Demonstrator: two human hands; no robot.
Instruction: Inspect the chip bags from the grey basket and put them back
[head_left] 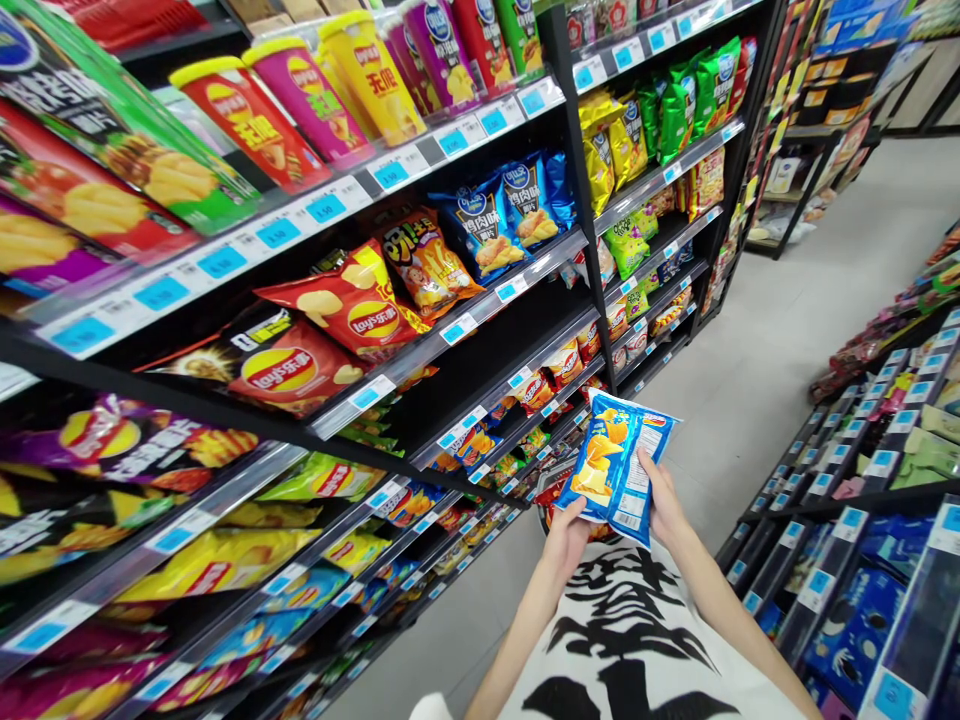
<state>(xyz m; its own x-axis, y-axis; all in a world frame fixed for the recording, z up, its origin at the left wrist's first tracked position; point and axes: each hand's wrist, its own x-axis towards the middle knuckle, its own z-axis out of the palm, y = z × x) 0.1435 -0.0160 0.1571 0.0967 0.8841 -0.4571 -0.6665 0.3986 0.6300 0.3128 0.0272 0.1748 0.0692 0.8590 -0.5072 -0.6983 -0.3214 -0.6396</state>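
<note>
Blue chip bag (619,465) already off shelf (465,365), held aloft before printed shirt (626,630); looks sealed. Pick-up seems done; bag not yet set down. Lies between hands: left hand (566,540) fingers pinching lower corner, right hand (664,495) fingers closed on right edge.

I see blue rectangular film bag (624,462) between left hand (568,537) and right hand (663,492); tall black shelving (502,345) left, black tiered rack (885,498) right, grey floor (739,400) between.
</note>
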